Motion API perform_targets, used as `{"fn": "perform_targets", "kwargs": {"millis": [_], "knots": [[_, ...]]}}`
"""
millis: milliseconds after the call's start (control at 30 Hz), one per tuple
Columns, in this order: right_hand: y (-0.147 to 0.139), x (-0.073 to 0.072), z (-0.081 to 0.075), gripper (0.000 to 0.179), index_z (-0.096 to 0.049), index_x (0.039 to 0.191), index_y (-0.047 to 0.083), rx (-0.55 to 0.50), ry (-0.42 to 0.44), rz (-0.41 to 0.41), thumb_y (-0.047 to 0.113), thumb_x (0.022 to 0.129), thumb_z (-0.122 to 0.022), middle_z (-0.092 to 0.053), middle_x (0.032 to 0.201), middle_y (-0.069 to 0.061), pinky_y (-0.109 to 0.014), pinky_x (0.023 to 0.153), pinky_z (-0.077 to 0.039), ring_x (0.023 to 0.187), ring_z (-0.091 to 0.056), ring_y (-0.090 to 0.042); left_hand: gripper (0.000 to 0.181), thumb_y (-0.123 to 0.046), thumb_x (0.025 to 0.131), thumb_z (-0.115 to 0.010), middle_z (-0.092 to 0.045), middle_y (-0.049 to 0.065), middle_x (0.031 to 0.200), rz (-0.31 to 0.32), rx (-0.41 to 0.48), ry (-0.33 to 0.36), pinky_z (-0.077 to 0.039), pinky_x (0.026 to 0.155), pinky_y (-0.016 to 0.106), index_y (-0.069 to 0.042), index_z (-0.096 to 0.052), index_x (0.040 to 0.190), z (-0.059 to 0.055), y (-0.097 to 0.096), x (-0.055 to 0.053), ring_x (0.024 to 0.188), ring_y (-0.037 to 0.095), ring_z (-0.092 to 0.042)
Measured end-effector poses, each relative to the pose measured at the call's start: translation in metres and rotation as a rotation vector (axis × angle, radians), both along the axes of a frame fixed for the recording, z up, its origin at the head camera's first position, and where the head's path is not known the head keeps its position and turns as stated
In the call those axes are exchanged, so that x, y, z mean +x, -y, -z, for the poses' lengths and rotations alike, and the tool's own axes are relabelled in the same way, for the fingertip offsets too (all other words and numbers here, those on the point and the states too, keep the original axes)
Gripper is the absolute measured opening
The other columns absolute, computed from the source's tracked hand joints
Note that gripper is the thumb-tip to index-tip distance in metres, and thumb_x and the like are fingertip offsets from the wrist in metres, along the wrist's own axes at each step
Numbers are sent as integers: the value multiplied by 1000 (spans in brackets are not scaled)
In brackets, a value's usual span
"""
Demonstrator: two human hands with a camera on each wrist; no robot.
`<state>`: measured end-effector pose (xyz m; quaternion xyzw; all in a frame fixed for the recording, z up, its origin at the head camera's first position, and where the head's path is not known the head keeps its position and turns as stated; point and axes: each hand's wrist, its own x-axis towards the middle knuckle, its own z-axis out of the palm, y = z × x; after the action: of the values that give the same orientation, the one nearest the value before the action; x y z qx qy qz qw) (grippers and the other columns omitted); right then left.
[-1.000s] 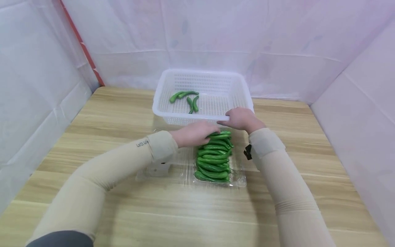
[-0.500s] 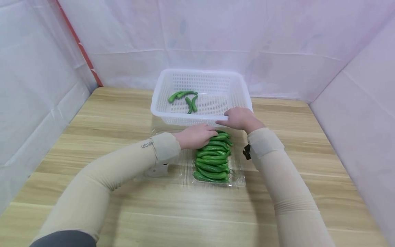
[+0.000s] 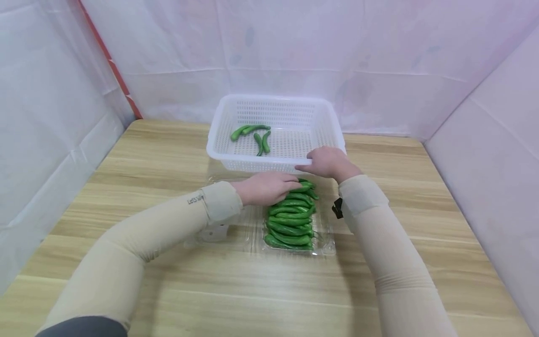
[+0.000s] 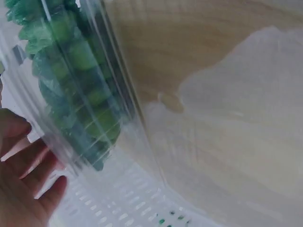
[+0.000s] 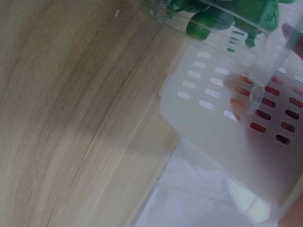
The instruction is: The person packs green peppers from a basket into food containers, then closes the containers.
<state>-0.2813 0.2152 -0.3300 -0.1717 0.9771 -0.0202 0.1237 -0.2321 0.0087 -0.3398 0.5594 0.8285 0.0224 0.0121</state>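
Green chili peppers (image 3: 290, 220) lie in a crosswise stack in one half of a clear plastic clamshell box (image 3: 324, 247). My left hand (image 3: 269, 188) reaches in from the left over the far end of the stack, fingertips right at the upper peppers. In the left wrist view that hand (image 4: 28, 179) has its fingers loosely spread beside the clear wall. Behind the box stands a white perforated basket (image 3: 261, 160) with several chili peppers (image 3: 258, 133) at its left. My right hand (image 3: 327, 161) grips the basket's front rim near the right corner; its fingers show through the slots in the right wrist view.
The clamshell's other half (image 3: 214, 234) lies flat to the left, partly under my left forearm. White sheeting (image 3: 286, 47) stands behind the wooden table (image 3: 269, 295) and along both sides. The basket sits close to the back sheet.
My left hand has drawn slightly back toward me over the stack, with its fingers extending over the peppers. The right hand stays at the basket rim.
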Motion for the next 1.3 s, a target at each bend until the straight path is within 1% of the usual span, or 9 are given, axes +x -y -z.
{"fn": "perform_targets", "kwargs": {"millis": [167,300,433,533,633,767,900,1200,1300], "knots": [[-1,0,0,51,-50,70,13,-25,2,-1,61,87,-46,-51,66,-4,-34,56,-39,62,-50,-20,33,-9,95,-46,-55,7,128,-29,206,-23,-33,103,30,-6,-56,126,-15,8,-8,119,21,-49],[-1,1,0,51,-50,70,13,-35,15,4,61,87,-47,-51,65,-3,-34,55,-39,60,-49,-19,32,-14,95,-45,-58,8,123,-242,318,-38,-36,101,34,-6,-57,123,-23,20,-30,116,22,-51],[0,2,1,53,-59,80,10,-21,25,-7,61,87,-47,-58,75,-6,-38,61,-43,68,-54,-22,36,-22,101,-37,-55,11,126,-541,287,142,-37,100,37,-6,-52,129,-20,35,-57,116,24,-50],[1,3,0,58,-65,98,6,-21,26,-20,61,87,-47,-64,94,-10,-45,72,-47,83,-59,-27,39,-27,103,-29,-57,12,118,-665,237,329,-40,94,39,-7,-53,127,-18,42,-71,105,25,-53],[1,3,-1,59,-65,100,6,-27,22,-15,61,87,-46,-64,95,-11,-45,72,-47,84,-60,-27,46,-32,103,-22,-56,12,115,-690,141,464,-39,91,41,-8,-50,131,-20,43,-79,97,27,-53],[1,4,-3,53,-58,79,10,-24,13,-2,61,87,-47,-55,72,-6,-38,59,-41,65,-51,-22,58,-45,99,-22,-45,11,137,-743,-6,586,-32,101,44,-10,-39,142,-26,41,-85,118,29,-45],[1,4,-3,51,-55,75,12,-24,5,-13,61,87,-47,-51,67,-4,-35,57,-38,62,-48,-20,63,-50,96,-25,-42,11,139,-790,-86,677,-32,100,43,-8,-41,140,-26,40,-91,120,27,-42],[1,3,-1,51,-56,77,12,-23,12,-16,61,87,-47,-54,70,-5,-36,59,-40,64,-50,-21,62,-44,97,-24,-28,13,149,-776,-176,714,-20,109,41,-7,-29,146,-21,38,-100,136,29,-25],[0,3,-2,51,-56,76,12,-23,4,-12,61,87,-48,-53,70,-4,-36,58,-40,64,-50,-21,60,-42,98,-26,-33,12,148,-781,-178,686,-24,108,41,-6,-32,145,-21,36,-102,133,28,-31]]}}
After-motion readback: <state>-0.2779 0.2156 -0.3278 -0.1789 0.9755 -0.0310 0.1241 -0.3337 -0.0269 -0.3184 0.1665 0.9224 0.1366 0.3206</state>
